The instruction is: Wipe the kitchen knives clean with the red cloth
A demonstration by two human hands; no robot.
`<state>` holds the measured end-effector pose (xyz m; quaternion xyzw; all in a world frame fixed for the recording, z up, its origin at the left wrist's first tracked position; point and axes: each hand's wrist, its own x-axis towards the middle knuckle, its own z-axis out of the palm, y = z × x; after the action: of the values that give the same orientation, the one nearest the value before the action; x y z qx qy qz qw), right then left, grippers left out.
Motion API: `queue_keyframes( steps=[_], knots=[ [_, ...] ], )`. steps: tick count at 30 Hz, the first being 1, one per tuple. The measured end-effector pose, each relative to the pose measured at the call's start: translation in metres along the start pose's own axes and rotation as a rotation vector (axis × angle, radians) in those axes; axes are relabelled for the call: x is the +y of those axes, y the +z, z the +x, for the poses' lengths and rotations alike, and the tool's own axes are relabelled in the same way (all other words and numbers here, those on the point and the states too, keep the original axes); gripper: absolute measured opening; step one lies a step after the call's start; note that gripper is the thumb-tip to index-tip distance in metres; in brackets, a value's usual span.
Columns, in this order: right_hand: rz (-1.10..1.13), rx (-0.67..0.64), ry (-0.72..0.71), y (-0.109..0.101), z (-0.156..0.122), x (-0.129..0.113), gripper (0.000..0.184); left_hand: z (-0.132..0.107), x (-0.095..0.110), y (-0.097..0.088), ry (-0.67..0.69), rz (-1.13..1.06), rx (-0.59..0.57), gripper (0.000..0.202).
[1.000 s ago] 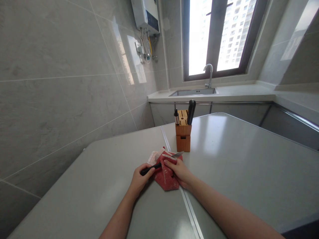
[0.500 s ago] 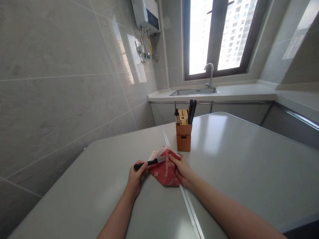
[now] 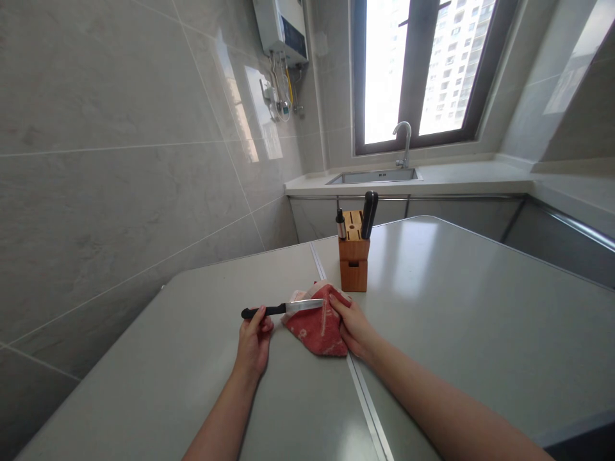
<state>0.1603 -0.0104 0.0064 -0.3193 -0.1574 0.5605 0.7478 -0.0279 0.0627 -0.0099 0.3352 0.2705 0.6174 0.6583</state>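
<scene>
My left hand is closed round the black handle of a knife, whose blade points right across a red cloth. The cloth has pale patterning and a whitish edge. My right hand grips the cloth at its right side, thumb on top near the blade's tip. The tip itself is partly covered by the cloth or fingers. Just beyond the cloth stands a wooden knife block. A large black-handled knife and a slimmer black-and-silver handle stick up from it.
Both hands work over a pale table with a metal seam running through it. Behind it is a counter with a sink and a faucet under a window. A water heater hangs on the tiled wall at left.
My left hand has moved left with the knife, and more of the blade shows outside the cloth. The right hand keeps its hold on the cloth, nearly in place.
</scene>
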Motion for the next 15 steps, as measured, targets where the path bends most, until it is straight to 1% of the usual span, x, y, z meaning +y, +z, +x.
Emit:
queue_keyframes(
  steps=[7,10,15],
  knots=[
    [0.079,0.045,0.017,-0.0026,0.0042,0.0017,0.032,0.0028,0.0011,-0.0018,-0.011,-0.070,0.001,0.025],
    [0.089,0.042,0.010,-0.0035,0.0053,0.0023,0.031,0.0037,0.0010,-0.0027,-0.033,-0.085,0.000,0.026],
    [0.071,0.021,0.016,-0.0022,0.0033,0.0026,0.031,0.0032,0.0000,-0.0033,-0.020,-0.070,-0.004,0.024]
  ],
)
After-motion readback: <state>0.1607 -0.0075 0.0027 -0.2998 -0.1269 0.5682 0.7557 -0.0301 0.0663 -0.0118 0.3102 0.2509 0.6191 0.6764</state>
